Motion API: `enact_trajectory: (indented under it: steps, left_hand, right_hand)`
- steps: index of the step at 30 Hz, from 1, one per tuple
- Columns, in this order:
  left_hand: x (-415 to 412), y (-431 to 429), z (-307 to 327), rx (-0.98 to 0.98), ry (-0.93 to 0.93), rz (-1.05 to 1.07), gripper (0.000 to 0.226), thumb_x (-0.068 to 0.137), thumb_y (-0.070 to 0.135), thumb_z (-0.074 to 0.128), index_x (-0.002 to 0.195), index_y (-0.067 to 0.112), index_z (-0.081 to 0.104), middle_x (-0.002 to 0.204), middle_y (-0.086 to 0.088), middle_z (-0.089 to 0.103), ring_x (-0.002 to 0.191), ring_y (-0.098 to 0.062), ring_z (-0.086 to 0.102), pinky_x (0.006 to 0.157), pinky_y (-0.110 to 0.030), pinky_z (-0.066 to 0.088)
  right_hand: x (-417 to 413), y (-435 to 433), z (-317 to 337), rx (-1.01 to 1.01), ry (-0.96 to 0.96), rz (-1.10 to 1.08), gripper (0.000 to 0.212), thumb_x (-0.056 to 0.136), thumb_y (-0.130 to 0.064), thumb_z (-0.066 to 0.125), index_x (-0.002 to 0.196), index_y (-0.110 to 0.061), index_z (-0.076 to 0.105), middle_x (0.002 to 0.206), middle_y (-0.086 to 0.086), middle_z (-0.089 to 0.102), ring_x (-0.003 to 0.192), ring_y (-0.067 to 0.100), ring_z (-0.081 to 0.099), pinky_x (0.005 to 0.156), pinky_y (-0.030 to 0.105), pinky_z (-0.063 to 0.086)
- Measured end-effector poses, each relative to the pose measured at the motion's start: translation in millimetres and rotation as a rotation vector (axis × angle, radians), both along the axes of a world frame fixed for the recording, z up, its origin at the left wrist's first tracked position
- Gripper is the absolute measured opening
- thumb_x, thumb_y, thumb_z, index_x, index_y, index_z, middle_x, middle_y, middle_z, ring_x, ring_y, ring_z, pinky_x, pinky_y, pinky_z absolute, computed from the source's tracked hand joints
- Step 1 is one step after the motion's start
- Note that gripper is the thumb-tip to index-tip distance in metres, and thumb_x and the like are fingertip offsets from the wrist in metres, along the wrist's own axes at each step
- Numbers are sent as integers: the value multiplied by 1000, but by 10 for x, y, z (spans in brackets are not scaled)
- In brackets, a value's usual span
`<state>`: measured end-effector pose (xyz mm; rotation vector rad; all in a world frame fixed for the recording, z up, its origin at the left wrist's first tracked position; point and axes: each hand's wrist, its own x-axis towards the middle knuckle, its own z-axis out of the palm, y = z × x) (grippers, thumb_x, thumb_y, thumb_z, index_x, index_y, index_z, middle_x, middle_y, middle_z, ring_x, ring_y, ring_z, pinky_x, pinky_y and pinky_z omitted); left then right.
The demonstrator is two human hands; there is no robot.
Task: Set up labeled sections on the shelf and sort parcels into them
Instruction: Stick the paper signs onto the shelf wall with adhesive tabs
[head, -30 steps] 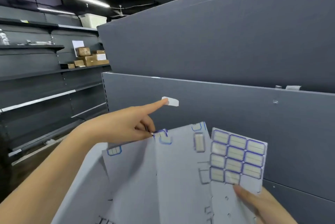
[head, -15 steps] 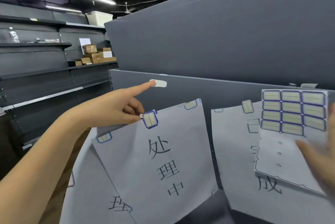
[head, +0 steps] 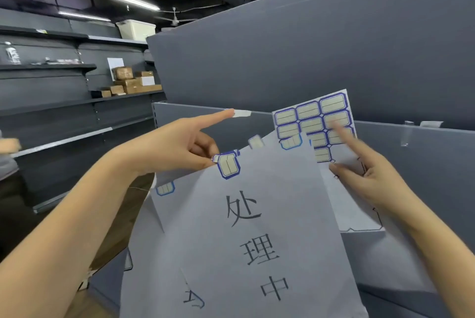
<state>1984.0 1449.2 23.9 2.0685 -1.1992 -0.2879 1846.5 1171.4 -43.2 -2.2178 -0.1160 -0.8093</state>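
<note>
The right hand (head: 367, 178) has swung back in from the far right. Half a second ago it held the sticker sheet (head: 311, 117) well apart from the big paper sign (head: 257, 227). Now the sheet sits just behind the top of the sign. The right hand pinches the sheet, with another paper (head: 357, 217) that seems to be held along with it. Its pointing finger lies straight across the stickers.

The left hand (head: 180, 148) has hardly moved. Its thumb and bent fingers pinch the top corner of the sign. Its pointing finger sticks out with a small white sticker (head: 241, 113) on the tip, up near the top edge of the grey shelf panel (head: 424, 163).

So the sign is not on the shelf yet. I think the person is getting another sticker ready to fix it. The parcels (head: 133, 83) wait on a far shelf, so sorting has not begun.
</note>
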Motion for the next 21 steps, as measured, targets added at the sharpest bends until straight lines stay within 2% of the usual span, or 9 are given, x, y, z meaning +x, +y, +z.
enact_trajectory:
  steps: [2,4,6,8,9,10,13,16,21]
  left_hand:
    - [-16,-34,-14,-10,-37,17,86,83,0,64,140,50,21,72,3,67,67,-9,60,70,-17,50]
    - [-30,-56,-25,-31,-55,26,86,83,1,65,141,49,22,71,5,66,65,-8,59,70,-17,50]
    - [-34,-74,-36,-54,-69,36,85,84,1,65,143,46,24,68,6,65,64,-8,57,70,-17,50]
    - [-34,-99,-55,-76,-92,74,84,83,1,65,144,43,25,67,6,64,62,-6,56,67,-15,50]
    - [-35,-118,-69,-85,-113,95,83,83,2,65,144,42,25,66,6,64,59,-5,55,65,-13,49]
    - [-35,-137,-86,-89,-143,111,83,82,3,66,144,42,25,65,8,63,57,-3,53,63,-12,47]
    - [-21,-174,-128,-92,-236,133,85,81,11,69,145,42,23,60,12,61,54,-2,51,60,-11,45]
    - [-4,-159,-146,-88,-229,127,92,79,15,71,145,47,15,67,14,67,56,-2,55,65,-15,50]
    - [-19,-123,-195,-33,-386,100,98,83,17,69,136,60,-2,77,19,70,68,-9,60,73,-16,50]
  right_hand:
    - [-9,98,-4,40,38,38,65,83,12,50,83,-49,72,90,-14,73,84,-5,63,77,12,45]
    - [-31,225,-31,203,119,146,48,84,11,48,74,-26,77,81,-3,74,77,6,66,70,20,51]
    - [-63,308,-84,477,227,324,21,83,-24,60,71,-19,76,78,-4,72,70,10,67,58,20,51]
    - [-127,404,-97,663,302,424,48,42,-60,81,69,-21,77,74,-2,72,63,10,67,51,18,50]
    - [-134,422,-112,647,323,432,61,28,-69,81,70,-25,78,75,-5,73,65,8,69,53,16,50]
    - [-110,420,-151,557,324,388,60,29,-71,81,73,-30,77,78,-7,74,71,6,70,56,14,50]
    - [-33,458,-203,455,313,262,28,70,-52,71,85,-28,75,90,-1,75,83,15,71,68,22,55]
    - [-18,440,-282,469,379,211,42,86,-50,55,84,-13,75,89,10,74,80,24,71,70,30,57]
    - [-92,454,-239,488,499,239,48,90,-42,37,98,-9,71,97,4,74,88,18,71,71,20,53]
